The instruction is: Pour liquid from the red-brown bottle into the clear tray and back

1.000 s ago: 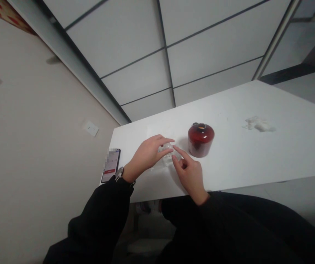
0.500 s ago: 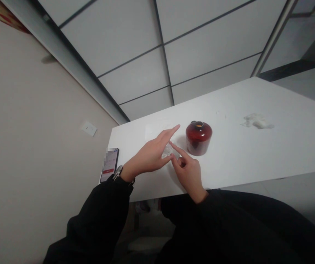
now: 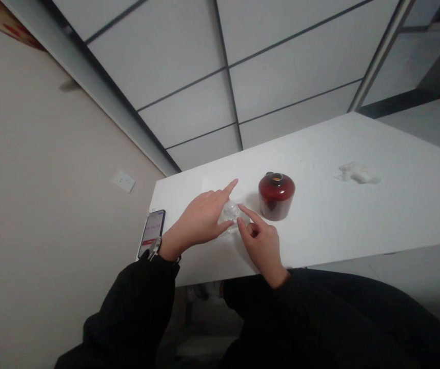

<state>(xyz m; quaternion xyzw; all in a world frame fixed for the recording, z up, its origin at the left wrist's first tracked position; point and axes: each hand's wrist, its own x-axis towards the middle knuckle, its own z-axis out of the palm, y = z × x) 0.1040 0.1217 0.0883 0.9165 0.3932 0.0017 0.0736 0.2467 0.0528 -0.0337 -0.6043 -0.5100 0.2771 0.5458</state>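
A small clear, rounded object (image 3: pixel 230 209), glass or plastic, stands on the white table with crinkled see-through material around its base. On its left is my left hand (image 3: pixel 202 219), index finger stretched forward and thumb apart, holding nothing that I can see. From the right, my right hand (image 3: pixel 262 241) brings its index fingertip and thumb tip to the object's edge, with a gap between them and the other fingers curled. Whether those tips touch it I cannot tell. Just beyond the right hand sits a dark red translucent bottle (image 3: pixel 276 197) with an open neck.
A phone (image 3: pixel 152 233) with a lit screen lies at the left edge of the white table (image 3: pixel 343 220). Crumpled white tissue-like material (image 3: pixel 358 173) rests farther right. A wall with a socket (image 3: pixel 124 181) borders the left side, and panelled doors (image 3: pixel 189 77) stand behind.
My left hand has shifted left and away from my right fingertips, so more of the clear object shows. My right hand has barely moved.
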